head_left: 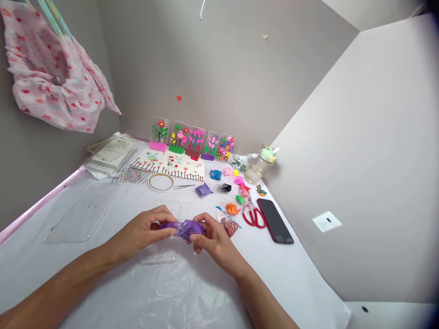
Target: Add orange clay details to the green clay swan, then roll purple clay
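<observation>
A packet of purple modelling clay [190, 229] in clear wrap is held up between both hands. My left hand [148, 229] pinches its left end between thumb and fingers. My right hand [213, 236] grips the right end, thumb in front and fingers behind. Below them on the table lies a clear phone case [158, 259], partly hidden by my left hand. Another purple clay packet [203, 190] rests beyond the hands. Close to my right hand are a brownish-red clay packet [229, 225] and an orange one [232, 209].
Red-handled scissors [254, 218] and a dark phone [275, 221] lie at right. Several decorated clear cases [196, 140] lean on the wall behind a drawn sheet [185, 165]. A bottle [257, 170] stands back right. A clear tray [82, 214] and stick-on gems [130, 175] lie left.
</observation>
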`<state>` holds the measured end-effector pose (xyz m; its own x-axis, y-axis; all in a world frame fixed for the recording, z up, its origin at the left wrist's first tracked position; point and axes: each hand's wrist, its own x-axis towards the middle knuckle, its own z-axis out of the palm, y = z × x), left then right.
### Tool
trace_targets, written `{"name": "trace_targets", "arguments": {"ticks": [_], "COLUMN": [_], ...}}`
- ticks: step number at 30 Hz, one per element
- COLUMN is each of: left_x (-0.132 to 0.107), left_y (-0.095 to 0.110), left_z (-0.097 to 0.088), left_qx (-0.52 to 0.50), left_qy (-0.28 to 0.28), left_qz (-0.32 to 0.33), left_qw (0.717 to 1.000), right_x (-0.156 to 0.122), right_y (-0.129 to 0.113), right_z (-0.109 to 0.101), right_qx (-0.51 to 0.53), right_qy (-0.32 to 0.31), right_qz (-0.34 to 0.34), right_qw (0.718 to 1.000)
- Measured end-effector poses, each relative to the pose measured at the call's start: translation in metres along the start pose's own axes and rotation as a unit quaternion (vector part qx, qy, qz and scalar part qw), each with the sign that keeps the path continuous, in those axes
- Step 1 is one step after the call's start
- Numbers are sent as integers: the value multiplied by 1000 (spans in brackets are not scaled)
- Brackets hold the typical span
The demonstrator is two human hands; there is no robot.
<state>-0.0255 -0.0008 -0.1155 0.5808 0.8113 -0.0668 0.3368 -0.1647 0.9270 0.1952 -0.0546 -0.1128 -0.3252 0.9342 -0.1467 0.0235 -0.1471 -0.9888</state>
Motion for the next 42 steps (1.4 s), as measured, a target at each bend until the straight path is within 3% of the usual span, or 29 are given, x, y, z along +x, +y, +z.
{"name": "trace_targets", "arguments": {"ticks": [7,14,24,28,34,39,42], "left_x": [1,-3,-9,-11,-7,-6,-5], "left_y": [-1,-3,5,7,5,5,5], "left_z": [9,17,-21,-27,-28,-13,-2], "left_qx": [38,99,1,-18,-98,-182,-185], "left_qy": [-71,-65,-133,-84,-2,-4,65], "left_qz": [40,7,-19,-19,-70,-75,-65], "left_qw": [996,993,991,996,993,980,979], "right_x": [-5,-8,-6,-2,2,-1,-2], "right_y": [7,8,2,7,15,16,16], "right_z": [10,10,7,5,2,1,2], "right_qx": [-238,-323,-303,-301,-295,-328,-353], "right_qy": [79,20,16,61,132,143,129], "right_qz": [-87,-94,-134,-157,-170,-179,-196], "right_qw": [964,942,943,939,931,917,906]}}
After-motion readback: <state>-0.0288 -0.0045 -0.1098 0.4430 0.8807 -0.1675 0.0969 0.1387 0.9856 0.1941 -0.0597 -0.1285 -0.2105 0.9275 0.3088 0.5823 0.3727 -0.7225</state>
